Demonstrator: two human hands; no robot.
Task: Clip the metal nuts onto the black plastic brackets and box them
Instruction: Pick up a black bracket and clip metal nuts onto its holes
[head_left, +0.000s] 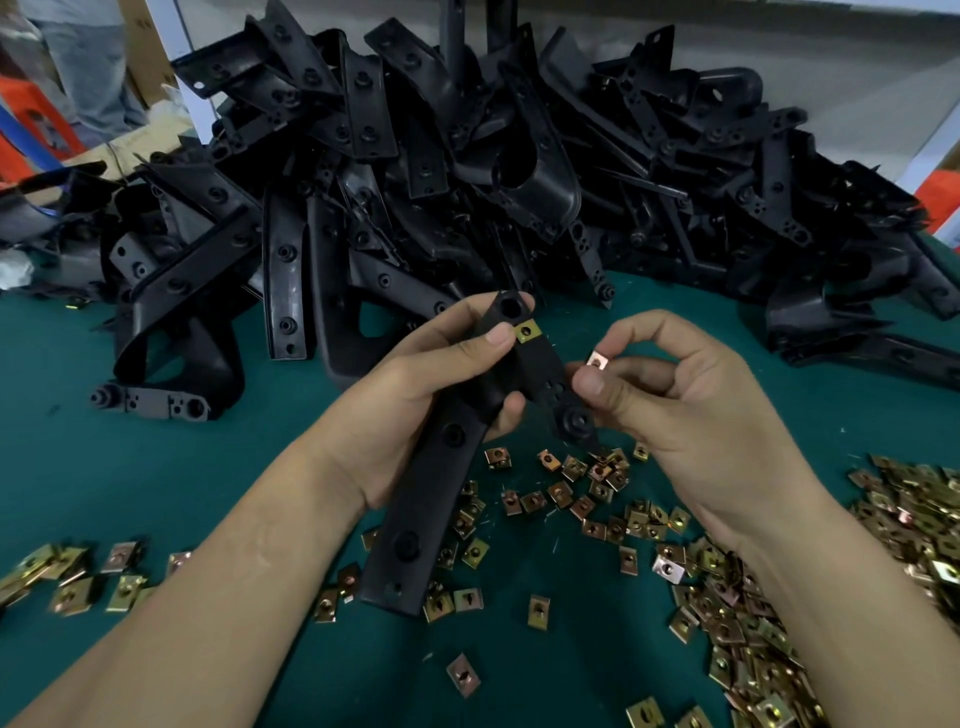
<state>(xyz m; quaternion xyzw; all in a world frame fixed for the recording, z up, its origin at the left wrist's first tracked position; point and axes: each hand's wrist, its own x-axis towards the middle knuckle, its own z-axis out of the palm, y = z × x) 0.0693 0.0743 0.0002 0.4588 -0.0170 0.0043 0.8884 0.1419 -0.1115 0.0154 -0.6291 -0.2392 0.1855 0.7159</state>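
- Presently, your main risk is dropping the loose nut (597, 359). Your right hand (691, 400) only pinches it between thumb and fingertips, and a slip would lose it among the scattered nuts (727, 597) on the bench (156, 467) below.
- A crooked approach could leave that nut half-clipped or off its hole. It sits tilted in your fingers and is not yet lined up with the bracket (431, 499) edge.
- The bracket could twist under the push. Your left hand (431, 384) grips only its upper part, fingers curled round it and thumb pressed just beside the fitted nut (527, 331). The long lower end hangs unsupported over the bench.
- Position: the bracket runs between your two hands, with its upper end in the left and a side branch passing just under your right thumb.
- The loose nut is just beside that branch and appears not to touch it.
- The pile of brackets (467, 156) lies beyond both hands at the back of the bench.
- No box is in view, so boxing cannot be assessed.
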